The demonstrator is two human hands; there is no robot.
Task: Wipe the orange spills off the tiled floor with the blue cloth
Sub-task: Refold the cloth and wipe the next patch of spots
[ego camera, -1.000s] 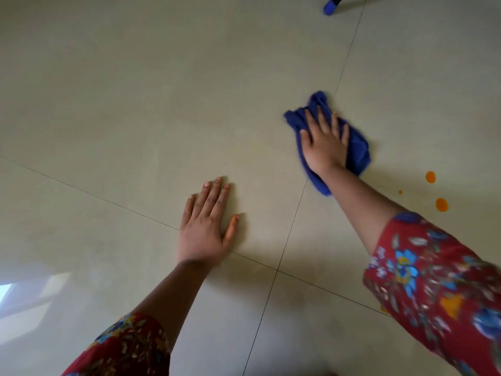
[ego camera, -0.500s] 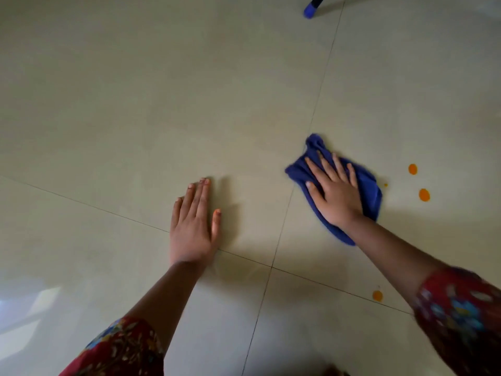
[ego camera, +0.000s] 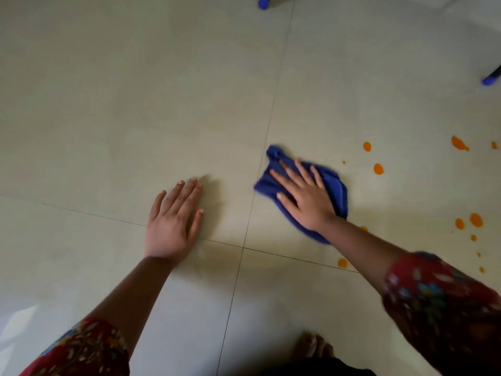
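A crumpled blue cloth (ego camera: 334, 185) lies on the pale tiled floor (ego camera: 135, 104), just right of a grout line. My right hand (ego camera: 303, 196) presses flat on it with fingers spread. Orange spills dot the floor to the right: two drops (ego camera: 378, 168) beside the cloth, a streak (ego camera: 459, 143) farther right, a cluster (ego camera: 475, 220) lower right, and one drop (ego camera: 342, 262) under my right forearm. My left hand (ego camera: 173, 221) rests flat on the floor, left of the grout line, holding nothing.
Two dark furniture legs with blue caps touch the floor, one at the top centre (ego camera: 262, 3) and one at the right edge (ego camera: 489, 80). A bare foot (ego camera: 314, 346) shows at the bottom. A bright window reflection lies bottom left.
My right hand has dragged the cloth back toward me across the tile. The view has shifted, bringing more orange drops into sight on the right. My left hand stays planted.
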